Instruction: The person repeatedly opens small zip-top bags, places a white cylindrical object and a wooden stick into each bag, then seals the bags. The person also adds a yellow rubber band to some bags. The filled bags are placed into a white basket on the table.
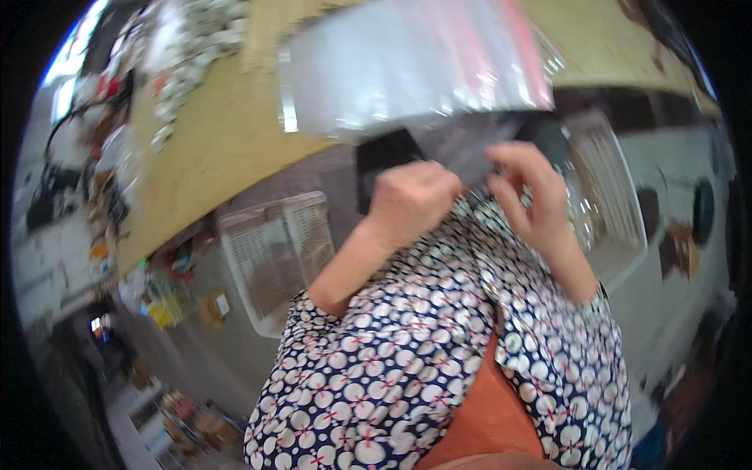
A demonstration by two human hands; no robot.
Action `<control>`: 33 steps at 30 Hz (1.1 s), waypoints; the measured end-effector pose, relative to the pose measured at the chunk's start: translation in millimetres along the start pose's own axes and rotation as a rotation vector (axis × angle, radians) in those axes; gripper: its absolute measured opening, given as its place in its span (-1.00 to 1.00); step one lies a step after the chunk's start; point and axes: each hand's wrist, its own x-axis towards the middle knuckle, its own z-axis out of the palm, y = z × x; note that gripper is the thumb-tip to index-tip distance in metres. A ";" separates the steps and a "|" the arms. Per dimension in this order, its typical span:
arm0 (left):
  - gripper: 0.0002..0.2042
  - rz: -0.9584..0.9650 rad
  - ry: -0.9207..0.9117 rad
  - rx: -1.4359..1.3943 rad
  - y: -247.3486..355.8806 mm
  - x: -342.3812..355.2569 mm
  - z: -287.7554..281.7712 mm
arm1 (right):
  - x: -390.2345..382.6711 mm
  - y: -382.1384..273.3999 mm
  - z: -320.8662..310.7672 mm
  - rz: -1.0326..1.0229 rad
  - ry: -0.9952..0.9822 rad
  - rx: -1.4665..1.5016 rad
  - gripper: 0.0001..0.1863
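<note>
My left hand [415, 197] is closed in front of my body, at the hem of the patterned shirt [407, 329]. Whatever its fingers may hold is hidden. To its right, my right hand [535, 192] is raised with its fingers bent and a gap between thumb and forefinger; I see nothing between them. Just beyond the left hand is a black flat piece [384, 160], partly covered by that hand. A wide stack of clear plastic bags [407, 66], pinkish toward the right, lies on the table past both hands and is blurred.
The yellowish tabletop [207, 160] curves across the far side, with many small white pieces [188, 74] at its far left. A white plastic basket [258, 262] stands low at my left. At my right is a white crate [636, 223] with clear shiny packaging [581, 207] in it.
</note>
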 end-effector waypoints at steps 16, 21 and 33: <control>-0.54 -0.321 0.626 0.565 -170.0 -20.8 -197.6 | -1.4 10.7 -0.4 -0.096 -0.177 -0.199 -0.80; -0.14 -1.030 0.820 0.953 -325.5 -78.8 -287.5 | -17.3 27.0 -15.1 -0.025 -0.185 -0.269 -0.85; -0.58 -0.882 0.517 1.193 -287.3 -114.7 -264.4 | 9.2 13.5 -1.5 -0.163 -0.244 -0.286 -0.84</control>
